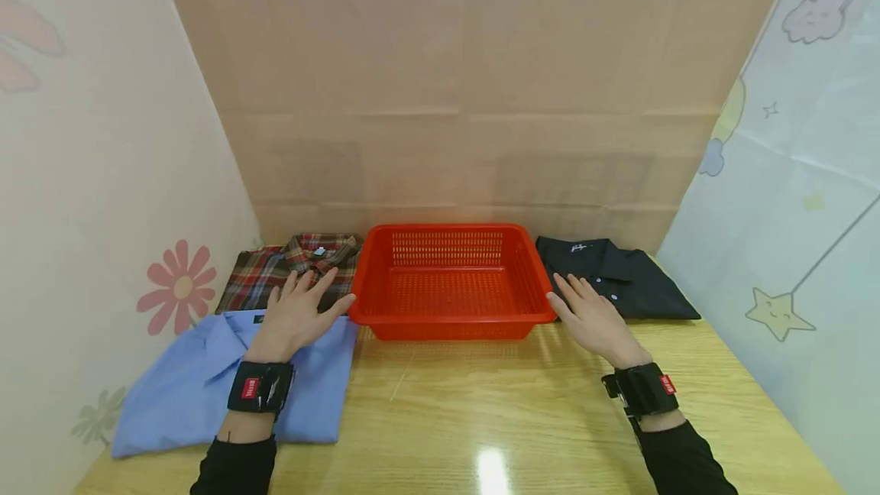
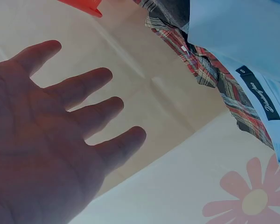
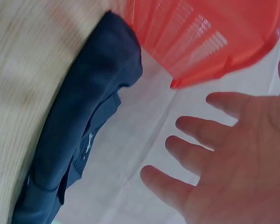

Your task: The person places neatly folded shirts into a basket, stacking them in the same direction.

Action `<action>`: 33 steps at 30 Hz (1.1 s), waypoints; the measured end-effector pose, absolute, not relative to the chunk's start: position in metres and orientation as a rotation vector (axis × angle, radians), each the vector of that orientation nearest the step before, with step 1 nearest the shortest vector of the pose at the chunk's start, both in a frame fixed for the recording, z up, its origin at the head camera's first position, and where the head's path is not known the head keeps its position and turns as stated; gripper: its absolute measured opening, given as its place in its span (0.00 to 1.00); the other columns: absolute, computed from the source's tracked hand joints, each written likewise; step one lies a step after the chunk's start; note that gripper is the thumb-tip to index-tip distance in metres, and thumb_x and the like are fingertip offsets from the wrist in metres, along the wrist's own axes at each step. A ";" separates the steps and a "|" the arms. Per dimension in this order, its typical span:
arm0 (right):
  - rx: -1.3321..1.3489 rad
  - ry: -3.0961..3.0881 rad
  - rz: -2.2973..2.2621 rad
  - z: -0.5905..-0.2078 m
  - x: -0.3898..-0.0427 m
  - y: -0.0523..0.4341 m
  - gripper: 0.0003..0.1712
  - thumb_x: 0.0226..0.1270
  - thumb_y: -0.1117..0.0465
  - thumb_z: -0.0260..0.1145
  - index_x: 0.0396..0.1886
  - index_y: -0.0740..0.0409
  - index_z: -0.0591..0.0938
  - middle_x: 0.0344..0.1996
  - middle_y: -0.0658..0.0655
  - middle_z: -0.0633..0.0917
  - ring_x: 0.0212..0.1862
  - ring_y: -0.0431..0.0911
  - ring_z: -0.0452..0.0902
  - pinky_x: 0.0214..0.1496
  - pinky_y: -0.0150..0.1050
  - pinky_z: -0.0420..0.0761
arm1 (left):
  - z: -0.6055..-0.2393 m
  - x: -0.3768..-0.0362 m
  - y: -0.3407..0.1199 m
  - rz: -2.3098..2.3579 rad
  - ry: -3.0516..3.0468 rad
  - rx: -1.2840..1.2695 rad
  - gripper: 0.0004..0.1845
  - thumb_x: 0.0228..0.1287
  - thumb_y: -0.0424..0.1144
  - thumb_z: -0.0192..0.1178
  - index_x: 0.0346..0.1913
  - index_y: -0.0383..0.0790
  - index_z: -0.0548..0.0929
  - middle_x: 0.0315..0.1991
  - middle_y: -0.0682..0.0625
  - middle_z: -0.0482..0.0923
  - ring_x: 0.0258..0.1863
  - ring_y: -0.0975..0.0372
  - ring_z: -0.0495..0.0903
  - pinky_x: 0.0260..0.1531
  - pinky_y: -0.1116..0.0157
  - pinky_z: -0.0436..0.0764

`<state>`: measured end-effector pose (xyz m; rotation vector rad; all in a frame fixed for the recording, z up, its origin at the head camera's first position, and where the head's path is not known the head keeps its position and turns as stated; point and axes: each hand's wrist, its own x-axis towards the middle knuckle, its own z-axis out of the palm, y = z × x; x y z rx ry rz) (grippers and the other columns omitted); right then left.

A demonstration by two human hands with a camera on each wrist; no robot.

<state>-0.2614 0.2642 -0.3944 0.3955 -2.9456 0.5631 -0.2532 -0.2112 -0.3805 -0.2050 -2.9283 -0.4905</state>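
red basket (image 1: 450,281): centre of wooden table (image 1: 481,418), at the back. left hand (image 1: 297,315), fingers spread, holding nothing, just left of basket over blue shirt (image 1: 199,388); plaid shirt (image 1: 275,273) behind it. right hand (image 1: 593,321), fingers spread, just right of basket; black shirt (image 1: 619,277) beyond.

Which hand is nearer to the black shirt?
The right hand. It hovers open just left of the black shirt, beside the red basket. The left hand is across the basket, above the blue shirt.
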 end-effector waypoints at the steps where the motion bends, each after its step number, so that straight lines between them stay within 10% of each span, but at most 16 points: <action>1: 0.405 -2.929 0.559 -0.394 -0.262 0.262 0.40 0.68 0.36 0.35 0.70 0.57 0.55 0.67 0.66 0.55 0.67 0.62 0.44 0.61 0.63 0.47 | -0.380 -0.253 -0.211 -0.492 -2.932 -0.203 0.43 0.55 0.73 0.36 0.70 0.52 0.55 0.66 0.34 0.52 0.65 0.37 0.41 0.54 0.34 0.37; 9: 0.444 -2.816 0.558 -0.394 -0.263 0.243 0.38 0.69 0.38 0.38 0.67 0.61 0.62 0.64 0.66 0.61 0.66 0.61 0.51 0.61 0.59 0.55 | -0.378 -0.253 -0.208 -0.501 -2.924 -0.190 0.42 0.57 0.73 0.32 0.69 0.50 0.59 0.61 0.34 0.63 0.61 0.38 0.57 0.50 0.36 0.58; 23: 0.546 -2.740 0.439 -0.399 -0.255 0.199 0.31 0.69 0.41 0.45 0.64 0.52 0.68 0.62 0.61 0.68 0.66 0.57 0.54 0.63 0.58 0.49 | -0.378 -0.250 -0.209 -0.494 -2.895 -0.189 0.40 0.62 0.67 0.36 0.65 0.40 0.65 0.59 0.32 0.65 0.56 0.39 0.64 0.47 0.38 0.64; 33: 0.703 -2.567 0.447 -0.395 -0.252 0.169 0.25 0.63 0.48 0.58 0.58 0.53 0.75 0.56 0.57 0.75 0.59 0.52 0.67 0.57 0.51 0.67 | -0.379 -0.238 -0.224 -0.555 -2.889 -0.234 0.36 0.64 0.63 0.42 0.62 0.35 0.68 0.50 0.37 0.75 0.49 0.43 0.72 0.39 0.44 0.73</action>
